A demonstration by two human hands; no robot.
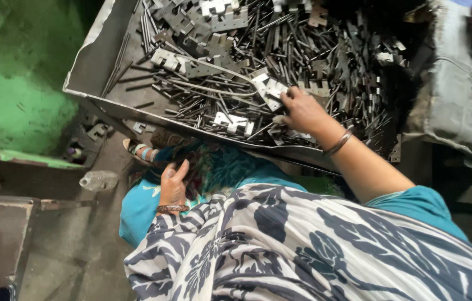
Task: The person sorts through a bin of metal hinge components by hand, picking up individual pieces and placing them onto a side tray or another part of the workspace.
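With the right hand [301, 111] pinching hinge plates [269, 89] amid loose pins [202, 89] in the tray [94, 61], left hand [173, 184] resting half-curled, sharp edges could nick fingers.

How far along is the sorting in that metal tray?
Nothing looks finished: no sorted pile shows. In hand: the right hand reaches into the shallow grey metal tray, fingers on a pale notched hinge plate. The left hand rests empty on the lap. Left: a tangled heap of dark metal pins and plates.
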